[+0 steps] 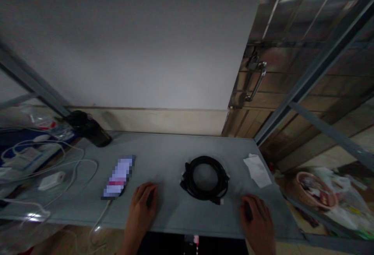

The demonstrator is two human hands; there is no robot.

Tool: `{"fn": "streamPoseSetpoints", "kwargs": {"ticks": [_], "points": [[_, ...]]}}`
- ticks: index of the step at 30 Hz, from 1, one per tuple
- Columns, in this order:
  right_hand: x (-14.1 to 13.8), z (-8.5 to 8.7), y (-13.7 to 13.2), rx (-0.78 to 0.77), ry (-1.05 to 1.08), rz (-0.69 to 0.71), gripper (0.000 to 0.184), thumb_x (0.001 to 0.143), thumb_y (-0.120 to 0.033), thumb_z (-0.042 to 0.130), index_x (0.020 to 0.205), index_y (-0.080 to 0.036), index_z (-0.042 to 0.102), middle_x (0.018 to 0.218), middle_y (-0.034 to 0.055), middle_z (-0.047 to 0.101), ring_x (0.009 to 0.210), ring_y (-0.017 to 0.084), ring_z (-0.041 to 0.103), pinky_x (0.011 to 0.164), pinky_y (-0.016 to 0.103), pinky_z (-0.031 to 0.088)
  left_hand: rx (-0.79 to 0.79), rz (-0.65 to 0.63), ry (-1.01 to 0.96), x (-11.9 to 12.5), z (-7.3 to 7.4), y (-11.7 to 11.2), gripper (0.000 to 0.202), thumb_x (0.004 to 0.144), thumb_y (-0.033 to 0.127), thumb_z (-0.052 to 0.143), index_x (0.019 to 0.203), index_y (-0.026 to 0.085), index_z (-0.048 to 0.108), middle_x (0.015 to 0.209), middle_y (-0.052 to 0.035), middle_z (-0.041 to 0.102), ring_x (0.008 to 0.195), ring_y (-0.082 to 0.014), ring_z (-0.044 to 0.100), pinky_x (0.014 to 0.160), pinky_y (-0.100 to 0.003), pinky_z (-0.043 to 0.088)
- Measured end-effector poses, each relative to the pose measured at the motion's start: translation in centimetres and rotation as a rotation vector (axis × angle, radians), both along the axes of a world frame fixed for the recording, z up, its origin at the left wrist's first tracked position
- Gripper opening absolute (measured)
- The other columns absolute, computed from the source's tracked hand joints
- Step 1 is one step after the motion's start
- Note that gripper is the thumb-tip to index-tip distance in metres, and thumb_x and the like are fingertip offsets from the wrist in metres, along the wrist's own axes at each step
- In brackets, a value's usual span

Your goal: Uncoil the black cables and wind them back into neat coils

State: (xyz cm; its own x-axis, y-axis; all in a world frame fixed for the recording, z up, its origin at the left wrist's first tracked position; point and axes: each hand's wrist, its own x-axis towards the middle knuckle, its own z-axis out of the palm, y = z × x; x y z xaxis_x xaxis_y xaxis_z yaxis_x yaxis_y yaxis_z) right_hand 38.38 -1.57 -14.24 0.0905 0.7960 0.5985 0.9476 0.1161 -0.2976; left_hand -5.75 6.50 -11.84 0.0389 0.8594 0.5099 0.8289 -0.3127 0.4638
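Loosely curled, any hold unclear, the left hand (142, 205) and right hand (257, 218) flank a round coil of black cable (204, 196) on the grey tabletop (163, 150), lower centre of the frame, where gripping both sides would likely keep the loops together.

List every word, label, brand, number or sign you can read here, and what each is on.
No text can be read in this view.
Phone screen: pixelated, unreadable.
Dark bottle: faint marking, too blurred to read.
Clear plastic bottle at the left: reddish patch, too blurred to read.
Plastic bags at the right: coloured patches, nothing legible.
Coiled black cable: no legible marking shows.
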Motion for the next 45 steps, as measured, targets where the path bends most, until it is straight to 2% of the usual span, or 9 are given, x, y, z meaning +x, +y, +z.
{"fn": "streamPoseSetpoints", "kwargs": {"ticks": [4, 14, 31, 45], "points": [[0.0, -0.2, 0.0, -0.007, 0.02, 0.015, 0.017, 0.117, -0.038, 0.051, 0.118, -0.026, 0.063, 0.112, 0.0107, 0.074, 0.104, 0.032, 0.069, 0.095, 0.048, 0.05, 0.023, -0.015, 0.006, 0.0, 0.1, 0.1, 0.015, 0.11, 0.033, 0.063, 0.116, 0.028, 0.076, 0.117, -0.0074, 0.077, 0.108, -0.0286, 0.076, 0.101, -0.05, 0.064], [0.2, -0.4, 0.0, -0.004, 0.009, 0.01, 0.022, 0.118, -0.042, 0.05, 0.118, -0.025, 0.065, 0.113, 0.0106, 0.075, 0.105, 0.032, 0.069, 0.095, 0.047, 0.049, 0.005, 0.002, -0.019, 0.2, 0.5, 0.0, 0.017, 0.11, 0.037, 0.062, 0.114, 0.029, 0.077, 0.116, -0.0079, 0.078, 0.108, -0.0293, 0.077, 0.104, -0.052, 0.064], [0.2, -0.3, 0.0, -0.019, -0.003, 0.009, 0.029, 0.12, -0.045, 0.046, 0.118, -0.024, 0.065, 0.115, 0.0112, 0.074, 0.107, 0.032, 0.069, 0.095, 0.047, 0.048, -0.006, -0.007, -0.002, -0.2, -0.3, -0.1, 0.018, 0.111, 0.035, 0.062, 0.118, 0.027, 0.077, 0.12, -0.009, 0.077, 0.112, -0.0288, 0.075, 0.105, -0.05, 0.063], [0.3, -0.3, 0.2, 0.004, 0.001, 0.009, 0.02, 0.117, -0.037, 0.051, 0.116, -0.025, 0.066, 0.113, 0.0096, 0.074, 0.104, 0.031, 0.068, 0.093, 0.047, 0.049, -0.003, -0.002, 0.0, -0.2, -0.3, -0.1, 0.018, 0.111, 0.036, 0.063, 0.118, 0.027, 0.077, 0.119, -0.0078, 0.076, 0.111, -0.0292, 0.075, 0.106, -0.051, 0.061]]}}
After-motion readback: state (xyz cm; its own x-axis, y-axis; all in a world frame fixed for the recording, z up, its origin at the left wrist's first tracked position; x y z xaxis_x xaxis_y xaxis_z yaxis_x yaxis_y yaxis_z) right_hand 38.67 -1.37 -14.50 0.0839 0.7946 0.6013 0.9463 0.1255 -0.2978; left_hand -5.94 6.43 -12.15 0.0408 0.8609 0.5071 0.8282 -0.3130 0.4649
